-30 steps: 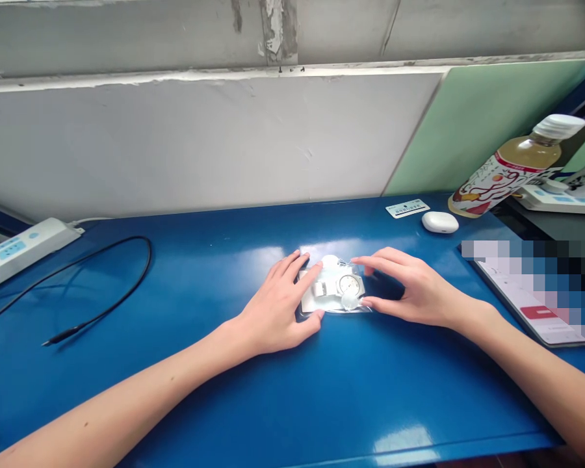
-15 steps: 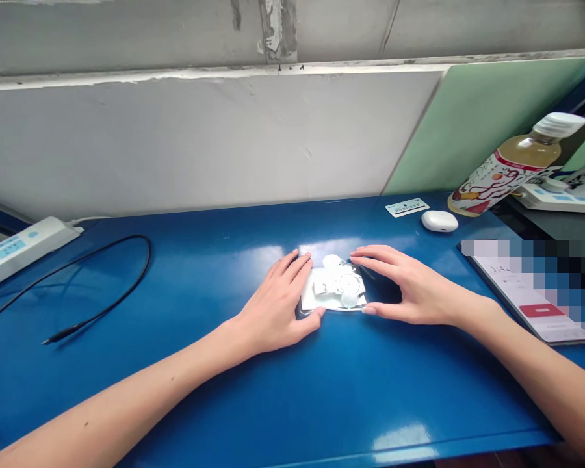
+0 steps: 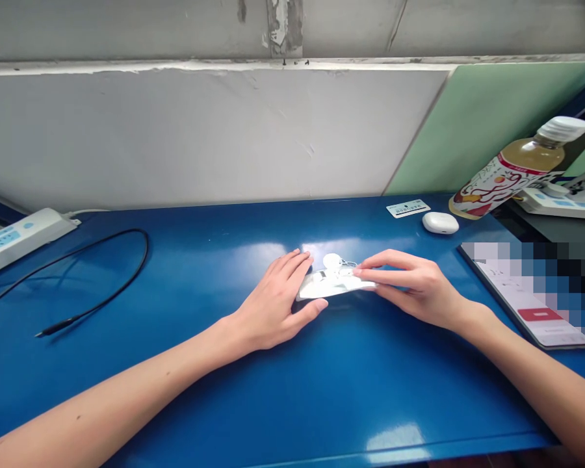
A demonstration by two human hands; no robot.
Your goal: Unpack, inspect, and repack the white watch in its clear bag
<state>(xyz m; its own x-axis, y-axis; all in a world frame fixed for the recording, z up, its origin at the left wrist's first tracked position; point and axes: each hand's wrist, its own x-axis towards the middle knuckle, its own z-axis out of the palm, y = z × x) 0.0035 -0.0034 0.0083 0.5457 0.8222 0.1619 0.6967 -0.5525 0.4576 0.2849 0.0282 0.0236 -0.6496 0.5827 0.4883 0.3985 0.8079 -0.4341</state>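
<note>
A flat white packet with small pieces on its top and a round white tab behind lies in the middle of the blue table. Its right side is lifted and pinched between the thumb and fingers of my right hand. At the left end, my left hand rests palm down, fingers stretched out and touching the packet's edge, thumb apart from it. What the small pieces are cannot be made out.
A white earbud case and a printed card lie behind my right hand. A drink bottle stands at the back right, with a phone nearer. On the left are a black cable and a power strip.
My right hand has closed from an open curve into a pinch on the packet's right side, and that side has risen and tilted. My left hand has hardly moved.
</note>
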